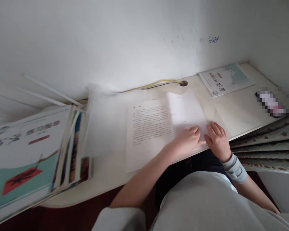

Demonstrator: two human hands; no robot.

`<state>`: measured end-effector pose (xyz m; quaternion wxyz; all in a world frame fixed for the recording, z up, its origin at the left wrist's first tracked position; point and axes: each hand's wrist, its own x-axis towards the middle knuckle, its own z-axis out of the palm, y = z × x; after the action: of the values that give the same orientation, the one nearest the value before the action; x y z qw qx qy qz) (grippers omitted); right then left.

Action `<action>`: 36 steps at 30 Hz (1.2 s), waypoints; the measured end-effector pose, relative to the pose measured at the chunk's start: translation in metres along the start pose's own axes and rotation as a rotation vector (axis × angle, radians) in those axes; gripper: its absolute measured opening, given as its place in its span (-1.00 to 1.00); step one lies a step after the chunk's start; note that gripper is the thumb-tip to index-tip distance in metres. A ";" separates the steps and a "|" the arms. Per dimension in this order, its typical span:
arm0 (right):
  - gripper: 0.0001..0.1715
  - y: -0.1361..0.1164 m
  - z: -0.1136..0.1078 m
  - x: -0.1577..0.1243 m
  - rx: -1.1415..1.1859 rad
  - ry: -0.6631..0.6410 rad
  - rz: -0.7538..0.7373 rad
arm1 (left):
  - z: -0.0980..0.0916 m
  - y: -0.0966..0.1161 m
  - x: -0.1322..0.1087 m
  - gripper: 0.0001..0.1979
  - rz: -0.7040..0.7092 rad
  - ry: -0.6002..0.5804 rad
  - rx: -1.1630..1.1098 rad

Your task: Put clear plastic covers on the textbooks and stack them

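Note:
An open book (149, 120) with printed text on its left page and a mostly blank right page (186, 107) lies on the desk. My left hand (189, 139) rests on the lower part of the right page, fingers slightly bent and the thumb stretched out to the right. Close beside it, my right hand (217, 140) lies at that page's right edge with its fingers spread. A grey wristband (236, 168) wraps my right wrist. Neither hand shows anything gripped.
Books (31, 150) with a teal-and-white one on top are stacked at the left. Another booklet (226, 78) lies at the back right, near a blurred-out phone (271, 104). Cables (156, 84) run along the wall into a desk hole (183, 83). A patterned curtain (267, 144) hangs at the right.

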<state>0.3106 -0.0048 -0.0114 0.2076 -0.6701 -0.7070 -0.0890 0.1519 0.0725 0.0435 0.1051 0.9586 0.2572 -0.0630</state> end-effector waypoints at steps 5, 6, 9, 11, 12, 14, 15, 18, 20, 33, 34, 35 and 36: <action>-0.60 -0.004 -0.005 0.005 -0.117 -0.043 -0.015 | -0.020 -0.066 0.064 -0.46 -0.270 0.088 0.106; -0.59 -0.004 -0.006 0.006 -0.148 -0.064 -0.028 | -0.020 -0.075 0.074 -0.40 -0.311 0.064 0.096; -0.53 -0.006 -0.011 0.013 -0.244 -0.160 -0.086 | -0.012 -0.087 0.091 -0.26 -0.350 -0.004 0.062; -0.51 -0.009 -0.015 0.020 -0.299 -0.236 -0.104 | -0.005 -0.086 0.090 -0.23 -0.354 -0.009 0.062; -0.51 -0.011 -0.017 0.026 -0.322 -0.276 -0.104 | -0.002 -0.084 0.088 -0.22 -0.358 -0.001 0.067; -0.50 -0.015 -0.020 0.041 -0.350 -0.356 -0.094 | 0.000 -0.081 0.082 -0.22 -0.365 0.016 0.079; -0.49 -0.016 -0.021 0.051 -0.353 -0.393 -0.082 | 0.000 -0.080 0.080 -0.23 -0.363 0.027 0.085; -0.47 -0.020 -0.019 0.086 -0.332 -0.475 -0.043 | -0.003 -0.082 0.077 -0.26 -0.338 0.077 0.092; -0.48 -0.021 -0.015 0.111 -0.314 -0.499 -0.024 | -0.006 -0.085 0.078 -0.31 -0.319 0.117 0.092; -0.44 -0.016 0.025 0.171 -0.286 -0.457 -0.025 | -0.013 -0.096 0.087 -0.16 -0.206 0.014 0.035; -0.44 -0.016 0.025 0.170 -0.284 -0.442 -0.020 | -0.014 -0.097 0.086 -0.15 -0.203 0.014 0.039; -0.44 -0.016 0.026 0.169 -0.281 -0.428 -0.016 | -0.014 -0.098 0.086 -0.15 -0.202 0.016 0.045; -0.44 -0.016 0.026 0.168 -0.278 -0.415 -0.013 | -0.014 -0.099 0.086 -0.16 -0.201 0.019 0.050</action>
<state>0.2877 0.1567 0.0373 -0.0368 -0.6917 -0.7197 -0.0471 0.1762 0.2009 0.0258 0.0721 0.9308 0.3513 -0.0703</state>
